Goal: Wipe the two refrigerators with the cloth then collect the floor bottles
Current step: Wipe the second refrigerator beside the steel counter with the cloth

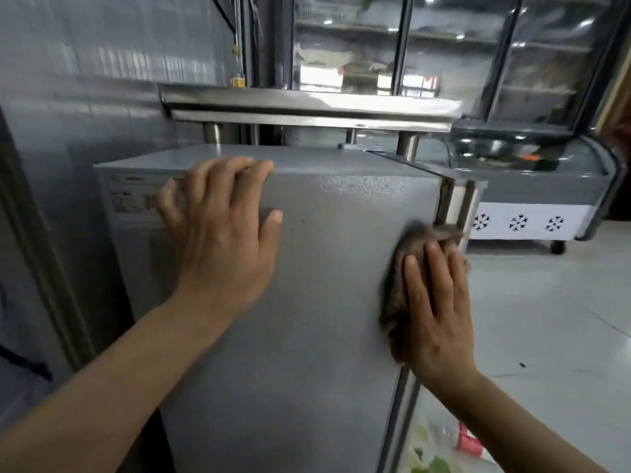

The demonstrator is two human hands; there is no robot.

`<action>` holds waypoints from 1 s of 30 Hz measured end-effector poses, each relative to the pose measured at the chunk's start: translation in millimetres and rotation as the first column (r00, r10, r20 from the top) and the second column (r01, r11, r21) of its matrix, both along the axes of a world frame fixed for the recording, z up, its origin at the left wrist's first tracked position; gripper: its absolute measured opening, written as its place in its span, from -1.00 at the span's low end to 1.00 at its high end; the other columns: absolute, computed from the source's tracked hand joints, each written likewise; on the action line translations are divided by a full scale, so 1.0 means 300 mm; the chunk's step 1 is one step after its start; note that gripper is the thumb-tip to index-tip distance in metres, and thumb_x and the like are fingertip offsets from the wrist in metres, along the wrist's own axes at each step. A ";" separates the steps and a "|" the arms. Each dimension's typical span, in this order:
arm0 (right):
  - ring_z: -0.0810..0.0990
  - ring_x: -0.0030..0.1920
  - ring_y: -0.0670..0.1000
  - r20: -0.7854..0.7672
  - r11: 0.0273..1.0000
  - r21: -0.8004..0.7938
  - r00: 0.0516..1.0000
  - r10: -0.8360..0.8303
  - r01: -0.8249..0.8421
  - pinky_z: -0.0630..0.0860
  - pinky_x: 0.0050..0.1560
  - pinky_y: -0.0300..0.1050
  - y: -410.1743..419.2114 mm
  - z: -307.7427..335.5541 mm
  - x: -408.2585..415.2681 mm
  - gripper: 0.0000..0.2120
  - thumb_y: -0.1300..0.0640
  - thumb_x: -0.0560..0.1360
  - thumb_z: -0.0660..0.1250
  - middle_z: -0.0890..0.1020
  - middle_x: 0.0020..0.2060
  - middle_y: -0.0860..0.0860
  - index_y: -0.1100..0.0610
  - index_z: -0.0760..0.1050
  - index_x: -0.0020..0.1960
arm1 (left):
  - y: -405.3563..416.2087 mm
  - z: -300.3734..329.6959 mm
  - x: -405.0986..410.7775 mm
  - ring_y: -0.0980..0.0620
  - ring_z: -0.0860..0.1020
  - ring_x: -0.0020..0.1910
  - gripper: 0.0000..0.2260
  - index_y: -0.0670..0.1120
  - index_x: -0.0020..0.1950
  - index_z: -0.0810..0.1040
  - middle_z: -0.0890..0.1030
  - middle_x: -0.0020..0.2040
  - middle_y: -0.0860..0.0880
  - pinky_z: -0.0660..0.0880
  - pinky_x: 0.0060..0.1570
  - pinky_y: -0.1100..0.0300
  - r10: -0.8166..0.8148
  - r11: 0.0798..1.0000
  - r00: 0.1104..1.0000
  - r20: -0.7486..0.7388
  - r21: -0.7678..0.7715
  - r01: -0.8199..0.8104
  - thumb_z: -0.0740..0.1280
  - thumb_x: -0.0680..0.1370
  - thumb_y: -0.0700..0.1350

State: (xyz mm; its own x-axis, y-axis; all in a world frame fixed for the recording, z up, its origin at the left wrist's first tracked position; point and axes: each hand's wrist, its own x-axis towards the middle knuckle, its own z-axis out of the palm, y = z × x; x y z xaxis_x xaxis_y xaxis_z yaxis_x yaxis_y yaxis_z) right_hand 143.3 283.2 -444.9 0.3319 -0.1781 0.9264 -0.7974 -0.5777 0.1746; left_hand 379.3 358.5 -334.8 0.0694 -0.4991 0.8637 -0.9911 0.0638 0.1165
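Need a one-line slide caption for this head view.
Right hand presses brown cloth on grey refrigerator side; left hand braces its top edge.

Your left hand [218, 240] rests on the refrigerator [307, 302] side near its top edge, your right hand [440, 308] presses the cloth [403, 254] beside the door edge, steel table [307, 107] behind, chest freezer [532, 199] right.

Dim, soft-focus view; glare on steel shelf [307, 105], wide-angle bowed edges.
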 end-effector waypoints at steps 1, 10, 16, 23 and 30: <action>0.08 0.45 0.37 -0.042 0.999 0.038 0.999 -0.024 0.025 0.02 0.47 0.27 0.016 -0.061 -0.005 -0.46 0.20 0.45 0.14 0.21 0.40 0.27 0.32 0.18 0.40 | 0.001 0.003 0.003 -0.15 0.34 0.29 -0.55 -0.08 0.35 0.41 0.46 0.27 -0.08 0.17 0.21 -0.15 -0.009 1.000 1.000 0.009 0.000 0.009 0.19 0.49 0.02; 0.09 0.46 0.39 0.082 0.996 -0.052 0.994 0.076 -0.071 0.04 0.46 0.28 -0.031 0.217 0.116 -0.32 -0.14 0.56 -0.14 0.18 0.43 0.35 0.34 0.28 0.42 | 0.035 -0.027 0.188 -0.20 0.33 0.33 -0.51 -0.12 0.34 0.39 0.41 0.33 -0.18 0.14 0.26 -0.25 0.015 0.997 0.998 0.058 -0.073 -0.011 0.18 0.44 0.02; 0.00 0.51 0.30 -0.071 0.988 -0.107 0.992 0.107 -0.114 -0.01 0.48 0.23 -0.039 0.125 0.233 -0.39 -0.13 0.55 -0.08 0.12 0.51 0.14 0.18 0.19 0.48 | -0.004 -0.041 0.168 -0.24 0.34 0.24 -0.57 -0.15 0.26 0.45 0.45 0.22 -0.21 0.23 0.18 -0.16 0.028 0.982 0.999 -0.042 -0.185 -0.035 0.19 0.43 -0.03; 0.03 0.53 0.19 -0.508 0.984 -0.140 0.861 0.024 -0.110 -0.08 0.51 0.09 -0.011 0.045 0.158 -0.45 -0.10 0.57 -0.02 0.14 0.50 0.07 0.12 0.15 0.50 | 0.061 -0.024 0.216 -0.20 0.38 0.29 -0.54 -0.14 0.32 0.46 0.48 0.29 -0.15 0.20 0.25 -0.25 -0.005 0.995 1.000 0.016 -0.102 0.006 0.22 0.42 -0.12; 0.07 0.51 0.25 -0.090 0.976 -0.127 0.982 0.167 -0.177 0.03 0.48 0.22 0.017 0.257 0.424 -0.39 0.03 0.45 0.15 0.23 0.47 0.18 0.22 0.25 0.47 | 0.084 -0.048 0.323 -0.21 0.36 0.30 -0.50 -0.20 0.37 0.39 0.42 0.33 -0.21 0.24 0.25 -0.16 0.009 0.994 1.000 -0.028 -0.112 -0.012 0.22 0.43 -0.16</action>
